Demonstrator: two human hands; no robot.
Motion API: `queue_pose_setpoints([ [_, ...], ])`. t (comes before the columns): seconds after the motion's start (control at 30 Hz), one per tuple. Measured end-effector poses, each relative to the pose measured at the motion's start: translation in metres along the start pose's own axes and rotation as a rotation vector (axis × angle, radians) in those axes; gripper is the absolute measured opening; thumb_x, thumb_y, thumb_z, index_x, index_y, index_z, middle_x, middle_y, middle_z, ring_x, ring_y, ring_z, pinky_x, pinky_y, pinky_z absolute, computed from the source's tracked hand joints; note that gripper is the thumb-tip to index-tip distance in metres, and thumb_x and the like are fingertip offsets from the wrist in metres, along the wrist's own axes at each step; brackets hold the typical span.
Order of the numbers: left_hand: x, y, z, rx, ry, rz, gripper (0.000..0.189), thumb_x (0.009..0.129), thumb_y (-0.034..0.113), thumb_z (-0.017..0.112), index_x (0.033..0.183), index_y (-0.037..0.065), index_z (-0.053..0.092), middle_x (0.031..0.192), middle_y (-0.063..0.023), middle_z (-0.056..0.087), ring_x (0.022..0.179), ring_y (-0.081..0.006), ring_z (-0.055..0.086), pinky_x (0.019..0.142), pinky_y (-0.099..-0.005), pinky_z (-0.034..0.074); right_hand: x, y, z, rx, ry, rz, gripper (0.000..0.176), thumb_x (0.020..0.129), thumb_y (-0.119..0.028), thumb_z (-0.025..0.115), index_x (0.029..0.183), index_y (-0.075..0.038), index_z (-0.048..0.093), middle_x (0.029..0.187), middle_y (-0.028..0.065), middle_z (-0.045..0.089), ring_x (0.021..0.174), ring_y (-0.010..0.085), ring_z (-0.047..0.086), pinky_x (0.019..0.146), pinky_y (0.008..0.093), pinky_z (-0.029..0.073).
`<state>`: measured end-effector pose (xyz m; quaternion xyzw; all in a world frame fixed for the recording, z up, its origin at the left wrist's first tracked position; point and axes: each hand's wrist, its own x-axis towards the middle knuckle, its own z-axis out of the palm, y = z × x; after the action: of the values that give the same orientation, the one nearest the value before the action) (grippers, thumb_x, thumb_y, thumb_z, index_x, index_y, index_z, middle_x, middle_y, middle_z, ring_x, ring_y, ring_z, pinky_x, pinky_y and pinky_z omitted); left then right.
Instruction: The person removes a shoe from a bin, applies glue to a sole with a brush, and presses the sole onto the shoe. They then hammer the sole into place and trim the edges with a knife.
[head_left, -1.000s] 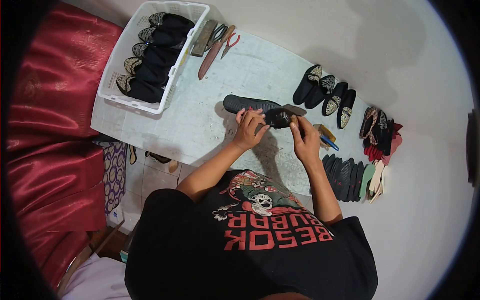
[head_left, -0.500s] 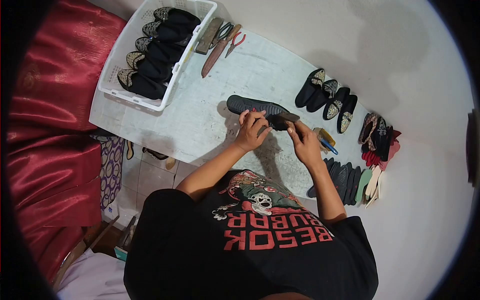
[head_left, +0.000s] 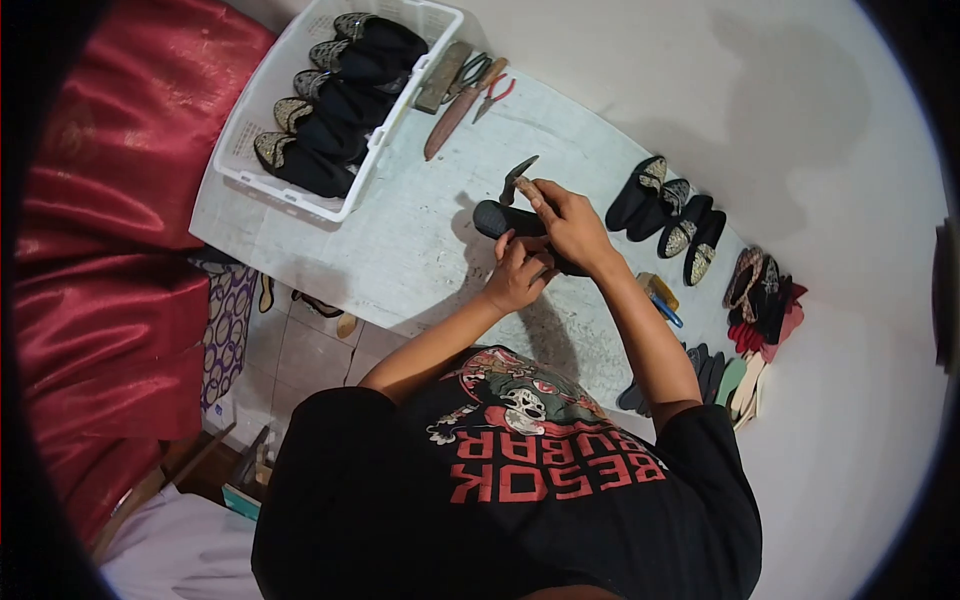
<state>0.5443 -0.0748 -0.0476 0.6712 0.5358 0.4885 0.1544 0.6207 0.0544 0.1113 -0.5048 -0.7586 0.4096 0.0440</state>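
A black shoe [head_left: 492,217] lies over the table in front of me, its dark sole facing up. My left hand [head_left: 516,276] grips it from the near side, with the fingers bent against its edge. In my right hand [head_left: 572,228] is a hammer [head_left: 514,184], its metal head raised just above the toe end of the shoe. The hand is closed round the handle and covers most of it. My right hand and forearm hide the other end of the shoe.
A white basket [head_left: 345,208] of black shoes with glittery toes stands at the left. Beside it lie a dark block [head_left: 443,78], a knife [head_left: 458,115] and red-handled pliers [head_left: 494,98]. Glittery shoes [head_left: 679,236], a brush [head_left: 660,296] and several soles [head_left: 733,378] are at the right.
My right hand has moved up and left, swinging the hammer from the near end of the shoe to above its toe end. My left hand stays on the shoe.
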Motion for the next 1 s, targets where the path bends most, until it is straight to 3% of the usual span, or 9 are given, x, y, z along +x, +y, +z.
queue_pose_setpoints([
  [0.13,-0.004,-0.003,0.005,0.037,0.012,0.002,0.024,0.083,0.021,0.083,0.101,0.015,0.069,0.118,-0.0056,0.059,0.123,-0.0249,0.052,0.114,-0.0552,0.020,0.011,0.002,0.016,-0.103,-0.056,-0.027,0.037,0.104,-0.033,0.057,0.130,-0.009,0.067,0.092,0.0214,0.073,0.088,0.0431,0.070,0.080,0.0501,0.052],
  [0.2,-0.003,-0.008,0.008,0.043,0.015,0.001,0.024,0.083,0.021,0.083,0.101,0.015,0.069,0.119,-0.0055,0.059,0.123,-0.0248,0.052,0.114,-0.0548,0.021,0.009,0.004,0.024,0.018,0.083,-0.131,0.039,0.105,-0.030,0.059,0.135,-0.007,0.065,0.094,0.0209,0.073,0.081,0.0353,0.069,0.076,0.0436,0.051],
  [0.33,-0.007,-0.009,0.009,0.031,0.004,-0.003,0.024,0.083,0.021,0.082,0.103,0.015,0.070,0.118,-0.0054,0.059,0.121,-0.0249,0.053,0.112,-0.0536,0.023,0.009,0.001,0.017,-0.051,-0.022,0.005,0.039,0.105,-0.031,0.059,0.135,-0.007,0.066,0.093,0.0208,0.073,0.081,0.0356,0.069,0.076,0.0440,0.052],
  [0.43,-0.005,-0.006,0.009,0.036,0.006,-0.037,0.021,0.085,0.024,0.080,0.102,0.016,0.071,0.119,-0.0036,0.062,0.123,-0.0214,0.054,0.113,-0.0557,0.023,0.005,0.008,0.016,-0.078,0.051,-0.094,0.039,0.104,-0.031,0.060,0.135,-0.008,0.066,0.095,0.0210,0.074,0.083,0.0362,0.070,0.078,0.0439,0.053],
  [0.5,-0.005,-0.006,0.008,0.026,0.003,-0.044,0.021,0.085,0.024,0.080,0.102,0.015,0.071,0.120,-0.0040,0.063,0.123,-0.0213,0.055,0.114,-0.0548,0.023,0.001,0.010,0.015,-0.015,0.050,-0.038,0.036,0.103,-0.030,0.059,0.133,-0.012,0.066,0.101,0.0197,0.075,0.094,0.0413,0.072,0.081,0.0484,0.054],
  [0.77,0.001,-0.002,0.000,0.036,-0.041,0.022,0.021,0.083,0.018,0.078,0.101,0.009,0.069,0.114,-0.0053,0.063,0.121,-0.0211,0.054,0.112,-0.0503,0.020,-0.012,0.016,0.001,-0.134,0.038,-0.043,0.038,0.101,-0.031,0.059,0.134,-0.015,0.067,0.107,0.0179,0.076,0.097,0.0403,0.072,0.082,0.0471,0.055],
  [1.0,-0.002,-0.001,0.002,0.014,-0.012,-0.014,0.035,0.079,0.018,0.078,0.111,0.009,0.068,0.120,-0.0063,0.059,0.123,-0.0212,0.053,0.115,-0.0507,0.018,-0.025,0.024,-0.008,-0.208,0.082,-0.073,0.038,0.101,-0.033,0.059,0.133,-0.015,0.068,0.107,0.0176,0.076,0.098,0.0405,0.072,0.082,0.0479,0.056],
])
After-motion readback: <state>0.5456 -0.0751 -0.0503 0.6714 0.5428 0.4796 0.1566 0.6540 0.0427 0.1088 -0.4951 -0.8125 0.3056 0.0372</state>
